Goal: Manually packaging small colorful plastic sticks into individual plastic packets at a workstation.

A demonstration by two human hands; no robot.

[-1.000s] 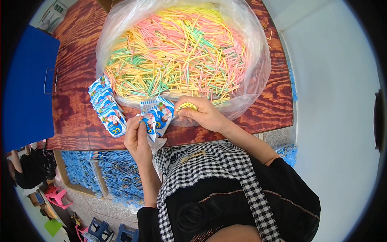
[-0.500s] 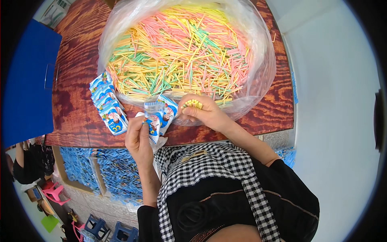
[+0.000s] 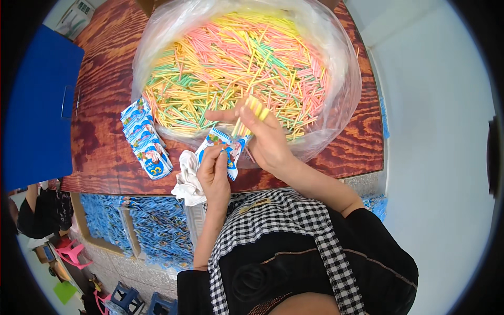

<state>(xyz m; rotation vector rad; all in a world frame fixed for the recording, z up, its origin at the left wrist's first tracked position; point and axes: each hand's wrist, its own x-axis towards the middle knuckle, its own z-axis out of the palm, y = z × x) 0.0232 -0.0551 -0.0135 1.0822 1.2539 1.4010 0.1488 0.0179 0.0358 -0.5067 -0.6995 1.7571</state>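
Bench (image 3: 107,86) of red-streaked wood carries everything here. A big clear plastic bag (image 3: 345,68), rolled wide at the mouth, covers its middle, full of loose pastel sticks (image 3: 236,58). Toward the near-left corner, beside the bag, lies an overlapping row of blue-and-white packets (image 3: 147,139). A crumpled white cloth (image 3: 189,178) hangs at the near edge, just beside the left hand (image 3: 212,170).

The right hand (image 3: 270,139) is above the bag's near rim, thumb pressing a bunch of yellow sticks (image 3: 256,106) against the palm side, index finger stretched out to the left. The left hand pinches a single packet (image 3: 214,137) over the near edge between thumb and fingertips. The bunch's lower ends meet the packet's upper right; whether any are inside, I cannot tell.

The packet looks light, floppy and slick, so a pinch near its mouth should suit. The sticks seem light, stiff and likely brittle: best gripped together around mid-length, gently.
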